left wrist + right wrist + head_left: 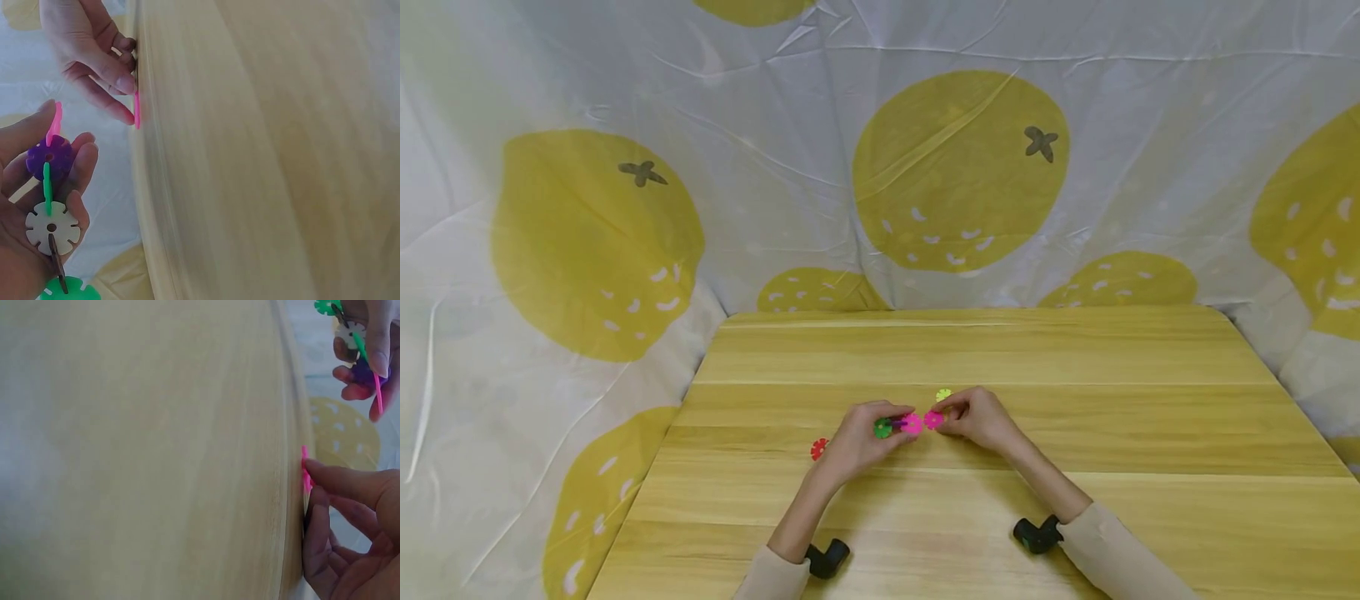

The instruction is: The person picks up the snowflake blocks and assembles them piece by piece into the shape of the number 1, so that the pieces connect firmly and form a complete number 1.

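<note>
My left hand (859, 440) grips a chain of notched plastic snowflake discs, slotted edge into edge. In the left wrist view, a pink disc (55, 125) tops the chain, pinched at the fingertips. Below it follow a purple disc (59, 153), a green disc (47, 187), a white disc (42, 232), a brown disc (56, 262) and another green one (70, 290). Opposite, my right hand (981, 419) pinches a single pink disc (933, 419) between thumb and finger. A small gap separates the two pink discs.
A yellow disc (943, 395) shows just beyond my right fingertips. On the wooden table (1000, 350), a red disc (819, 449) lies left of my left wrist, partly covered by it. Black wrist devices (1037, 535) sit at both cuffs. A lemon-print cloth (760, 167) hangs behind the table.
</note>
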Action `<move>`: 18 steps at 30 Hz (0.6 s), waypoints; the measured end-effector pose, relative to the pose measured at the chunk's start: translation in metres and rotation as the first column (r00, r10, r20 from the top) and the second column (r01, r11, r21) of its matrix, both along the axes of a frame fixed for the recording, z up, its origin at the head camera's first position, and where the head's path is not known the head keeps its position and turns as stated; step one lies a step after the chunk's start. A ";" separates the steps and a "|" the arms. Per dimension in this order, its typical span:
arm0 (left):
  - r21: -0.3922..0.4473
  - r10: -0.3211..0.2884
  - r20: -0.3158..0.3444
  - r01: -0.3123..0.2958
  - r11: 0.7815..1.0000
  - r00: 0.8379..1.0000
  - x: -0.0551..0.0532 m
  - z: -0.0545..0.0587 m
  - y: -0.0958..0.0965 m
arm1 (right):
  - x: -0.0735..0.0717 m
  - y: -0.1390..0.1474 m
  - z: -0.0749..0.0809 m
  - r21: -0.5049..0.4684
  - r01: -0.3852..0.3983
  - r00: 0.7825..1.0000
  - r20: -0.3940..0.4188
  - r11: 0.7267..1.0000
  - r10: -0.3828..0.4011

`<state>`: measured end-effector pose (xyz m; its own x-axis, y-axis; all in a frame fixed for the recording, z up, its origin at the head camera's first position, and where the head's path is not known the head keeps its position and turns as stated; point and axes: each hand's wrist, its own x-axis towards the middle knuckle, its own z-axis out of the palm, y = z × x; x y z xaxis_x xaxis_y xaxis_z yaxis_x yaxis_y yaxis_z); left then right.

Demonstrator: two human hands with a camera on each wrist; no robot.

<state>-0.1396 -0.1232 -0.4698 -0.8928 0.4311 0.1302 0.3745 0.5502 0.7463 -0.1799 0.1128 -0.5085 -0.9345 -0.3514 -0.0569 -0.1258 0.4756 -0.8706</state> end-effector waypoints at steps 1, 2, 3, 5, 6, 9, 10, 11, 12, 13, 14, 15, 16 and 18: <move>-0.002 -0.003 0.001 0.003 1.000 1.000 0.000 0.000 0.000 | 0.000 0.000 0.000 0.012 0.000 1.000 -0.014 1.000 0.000; -0.002 -0.009 -0.004 0.009 1.000 1.000 0.000 0.000 0.001 | 0.000 0.000 0.000 0.020 0.004 1.000 -0.020 1.000 -0.004; -0.001 -0.014 -0.006 0.014 1.000 1.000 0.000 0.000 0.001 | 0.001 -0.001 0.000 0.029 0.010 1.000 -0.023 1.000 -0.009; 0.004 -0.027 -0.013 0.027 1.000 1.000 0.000 0.000 0.001 | 0.002 -0.001 0.001 0.041 0.017 1.000 -0.026 0.999 -0.016; 0.009 -0.034 -0.016 0.034 0.999 0.999 -0.001 0.000 0.002 | 0.002 0.000 0.001 0.047 0.018 0.999 -0.029 0.999 -0.017; 0.017 -0.046 -0.017 0.046 0.999 0.999 -0.001 0.000 0.002 | 0.005 0.000 0.003 0.060 0.012 1.000 -0.024 0.998 -0.011; 0.019 -0.050 -0.020 0.051 0.999 0.999 -0.001 -0.001 0.002 | 0.005 0.000 0.004 0.065 0.007 1.000 -0.026 0.998 -0.005; 0.022 -0.054 -0.020 0.054 0.998 0.998 -0.002 -0.001 0.002 | 0.006 0.000 0.004 0.068 0.003 1.000 -0.024 0.998 -0.002; 0.021 -0.055 -0.018 0.055 0.998 0.998 -0.002 -0.001 0.002 | 0.007 0.000 0.004 0.073 0.001 1.000 -0.024 0.997 0.001; 0.019 -0.056 -0.014 0.056 0.998 0.998 -0.002 -0.001 0.002 | 0.007 0.001 0.004 0.078 0.001 1.000 -0.020 0.997 0.001; 0.018 -0.058 -0.012 0.059 0.998 0.998 -0.002 -0.002 0.002 | 0.008 0.001 0.005 0.081 0.002 1.000 -0.018 0.997 -0.001; 0.019 -0.063 -0.008 0.063 0.998 0.998 -0.003 -0.002 0.002 | 0.009 0.002 0.005 0.084 0.005 1.000 -0.018 0.996 -0.004; 0.019 -0.066 -0.003 0.066 0.998 0.998 -0.003 -0.003 0.002 | 0.010 0.002 0.005 0.086 0.007 1.000 -0.022 0.996 -0.005; 0.017 -0.070 0.009 0.070 0.997 0.998 -0.003 -0.003 0.002 | 0.012 0.003 0.005 0.072 0.007 0.999 -0.034 0.997 -0.005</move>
<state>-0.1425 -0.1208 -0.4732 -0.8619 0.4902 0.1298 0.4044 0.5102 0.7590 -0.1683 0.1161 -0.5035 -0.9385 -0.3417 -0.0499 -0.1516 0.5375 -0.8295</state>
